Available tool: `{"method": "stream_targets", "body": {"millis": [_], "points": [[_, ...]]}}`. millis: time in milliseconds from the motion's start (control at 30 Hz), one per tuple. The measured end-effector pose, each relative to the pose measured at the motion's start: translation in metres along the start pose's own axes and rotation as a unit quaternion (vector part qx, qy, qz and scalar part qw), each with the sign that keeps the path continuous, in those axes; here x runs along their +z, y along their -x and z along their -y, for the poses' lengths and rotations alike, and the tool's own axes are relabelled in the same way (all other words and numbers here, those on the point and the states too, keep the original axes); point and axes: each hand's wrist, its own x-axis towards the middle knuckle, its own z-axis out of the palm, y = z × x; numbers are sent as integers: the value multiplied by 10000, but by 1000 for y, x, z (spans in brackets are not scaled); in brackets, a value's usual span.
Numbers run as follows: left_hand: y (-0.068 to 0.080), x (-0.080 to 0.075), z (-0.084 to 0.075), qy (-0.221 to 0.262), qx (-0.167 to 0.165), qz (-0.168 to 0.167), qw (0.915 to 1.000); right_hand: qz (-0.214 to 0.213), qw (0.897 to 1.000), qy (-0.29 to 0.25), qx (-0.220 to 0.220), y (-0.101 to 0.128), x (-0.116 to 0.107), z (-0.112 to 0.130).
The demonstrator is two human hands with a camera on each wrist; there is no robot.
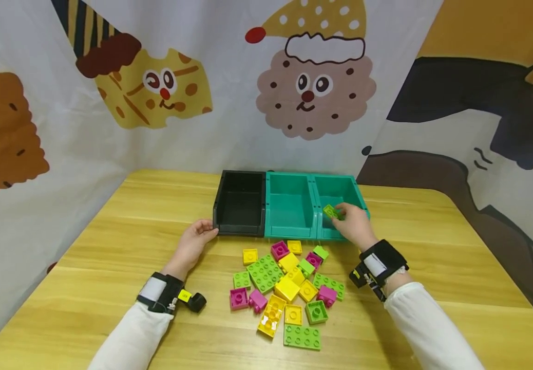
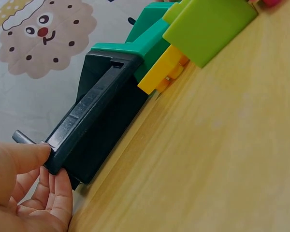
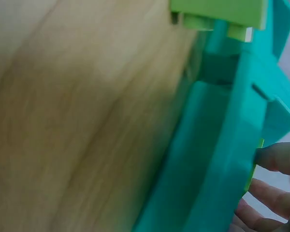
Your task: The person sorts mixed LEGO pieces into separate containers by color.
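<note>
My left hand [image 1: 194, 241] grips the front left corner of the black bin [image 1: 242, 229]. In the left wrist view its thumb lies on the bin's rim and its fingers bend beneath. A light green building block [image 1: 330, 211] is pinched in my right hand [image 1: 355, 224], at the front of the right teal bin [image 1: 360, 191]. The right wrist view shows only a sliver of this block behind the bin's front wall, between thumb and fingers. Left of that bin stands the middle teal bin [image 1: 290, 229], joined side by side with the black one.
Loose building blocks lie in front of the bins, among them a large green block [image 1: 265, 273], a yellow block [image 1: 271, 315], a magenta block [image 1: 239, 298] and a long green block [image 1: 302, 337]. A printed cloth [image 1: 234, 103] hangs behind the wooden table [image 1: 123, 246].
</note>
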Motion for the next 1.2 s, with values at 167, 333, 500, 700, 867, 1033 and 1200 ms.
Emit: {"method": "stream_targets", "body": {"millis": [167, 333, 500, 700, 867, 1033, 1200], "points": [[0, 0, 2, -15, -50, -53, 10000, 122, 9996, -57, 243, -7, 7, -2], [-1, 1, 2, 31, -62, -32, 10000, 202, 9977, -130, 627, -10, 11, -5], [-2, 2, 1, 41, -40, -27, 10000, 240, 9975, -4, 670, -13, 14, -7], [-2, 1, 1, -59, 9, -37, 10000, 302, 9966, 202, 737, -17, 17, -7], [-1, 0, 1, 27, 2, -31, 10000, 456, 9956, 317, 759, -20, 18, -7], [0, 1, 1, 33, -22, -60, 10000, 622, 9961, 117, 616, -19, 13, -9], [0, 1, 1, 117, 41, -78, 9999, 417, 9978, -340, 381, -15, 1, -9]]}}
